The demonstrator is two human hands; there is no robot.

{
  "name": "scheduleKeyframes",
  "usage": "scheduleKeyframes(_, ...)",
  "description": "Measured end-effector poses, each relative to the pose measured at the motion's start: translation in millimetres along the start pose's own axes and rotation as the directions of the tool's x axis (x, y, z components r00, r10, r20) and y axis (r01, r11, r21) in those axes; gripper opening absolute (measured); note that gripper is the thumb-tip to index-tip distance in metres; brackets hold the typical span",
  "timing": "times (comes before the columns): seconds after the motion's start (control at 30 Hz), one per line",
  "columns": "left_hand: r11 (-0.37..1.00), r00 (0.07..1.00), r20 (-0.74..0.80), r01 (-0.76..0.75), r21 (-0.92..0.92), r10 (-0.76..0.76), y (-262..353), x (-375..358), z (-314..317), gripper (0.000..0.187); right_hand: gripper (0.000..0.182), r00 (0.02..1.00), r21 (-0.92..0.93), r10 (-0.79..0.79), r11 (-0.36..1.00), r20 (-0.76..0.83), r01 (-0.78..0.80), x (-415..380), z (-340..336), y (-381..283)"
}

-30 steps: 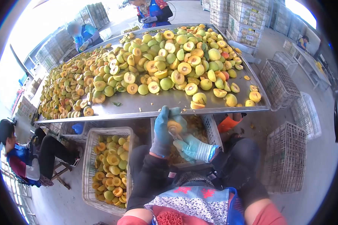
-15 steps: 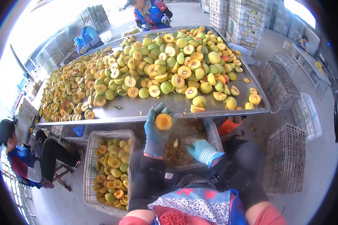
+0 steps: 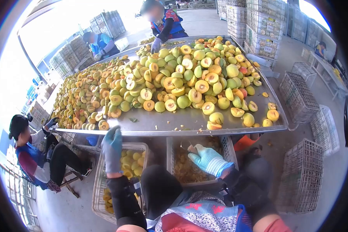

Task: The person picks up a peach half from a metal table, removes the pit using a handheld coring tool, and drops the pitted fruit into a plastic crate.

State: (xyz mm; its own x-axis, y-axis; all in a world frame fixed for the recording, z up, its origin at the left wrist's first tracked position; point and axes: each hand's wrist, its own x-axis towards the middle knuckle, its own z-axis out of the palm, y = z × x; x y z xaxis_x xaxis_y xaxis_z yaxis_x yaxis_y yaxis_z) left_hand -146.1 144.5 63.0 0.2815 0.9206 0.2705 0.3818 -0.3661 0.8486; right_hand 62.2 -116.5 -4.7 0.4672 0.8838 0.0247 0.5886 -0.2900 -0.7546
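My left hand [image 3: 112, 149], in a grey-blue glove, is over the left crate [image 3: 97, 201] just below the table edge. Its fingers are loosely bent and no fruit shows in it. Pitted peach halves [image 3: 132, 163] fill that crate, partly hidden by my forearm. My right hand [image 3: 210, 159], in a striped teal glove, is closed round a small pitting tool [image 3: 191, 149] with a thin metal end. It is above a second crate [image 3: 230, 151] that holds brownish pits and scraps [image 3: 185, 166]. Halved peaches [image 3: 170, 83] are heaped on the metal table [image 3: 162, 129] in front.
Across the table a person [image 3: 167, 23] reaches into the peaches, and another person [image 3: 100, 44] works at the far left. A seated person [image 3: 34, 154] is at my left. Plastic crates [image 3: 302, 174] stand on the right floor; more crates [image 3: 263, 31] are stacked behind.
My left hand has moved left, from the table's middle to above the left crate, and the pitted peach half is no longer in it. My right hand stays over the scraps crate.
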Motion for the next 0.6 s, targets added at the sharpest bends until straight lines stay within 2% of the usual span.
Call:
scheduleKeyframes(0.03,0.997,0.994,0.099,-0.037,-0.061,0.043,5,14,22,0.030,0.039,0.999,-0.011,-0.037,0.999,-0.003,0.037,8,5,4)
scheduleKeyframes(0.1,0.992,0.959,0.265,-0.117,0.055,0.098,10,42,73,0.040,0.038,1.000,0.004,-0.026,1.000,0.003,0.026,18,4,5)
scheduleKeyframes(0.13,0.992,0.933,0.359,-0.074,0.105,0.031,35,43,91,0.042,0.038,1.000,0.010,-0.025,1.000,0.001,0.025,23,3,7)
scheduleKeyframes(0.17,0.981,0.916,0.391,-0.153,0.122,0.094,23,60,121,0.049,0.038,0.996,0.072,-0.074,0.994,-0.058,0.078,27,10,20)
scheduleKeyframes(0.2,0.893,0.877,0.403,-0.379,0.241,0.264,3,79,150,0.062,0.039,0.991,0.081,-0.106,0.990,-0.086,0.113,28,11,28)
scheduleKeyframes(0.23,0.851,0.808,0.529,-0.451,0.270,0.260,-9,95,169,0.072,0.041,0.996,0.055,-0.071,0.996,-0.052,0.074,27,11,33)
scheduleKeyframes(0.27,0.787,0.804,0.515,-0.512,0.345,0.297,-21,98,189,0.068,0.042,0.999,0.032,-0.029,0.999,-0.017,0.029,29,8,34)
scheduleKeyframes(0.3,0.711,0.773,0.619,-0.512,0.482,0.138,7,95,194,0.074,0.043,0.999,-0.022,0.017,1.000,0.028,-0.017,30,-1,24)
scheduleKeyframes(0.33,0.729,0.805,0.575,-0.481,0.488,0.146,8,90,199,0.072,0.045,0.994,-0.077,0.075,0.995,0.075,-0.070,30,-7,16)
scheduleKeyframes(0.4,0.689,0.803,0.566,-0.517,0.507,0.186,0,95,211,0.069,0.046,0.997,-0.057,0.027,0.998,0.067,-0.023,35,-12,14)
scheduleKeyframes(0.5,0.709,0.787,0.603,-0.501,0.497,0.132,9,88,199,0.065,0.043,0.999,-0.059,-0.012,0.998,0.030,0.013,37,-13,8)
scheduleKeyframes(0.6,0.898,0.779,0.560,-0.419,0.131,0.282,1,74,174,0.058,0.037,0.982,0.085,-0.119,0.988,-0.146,0.132,43,2,18)
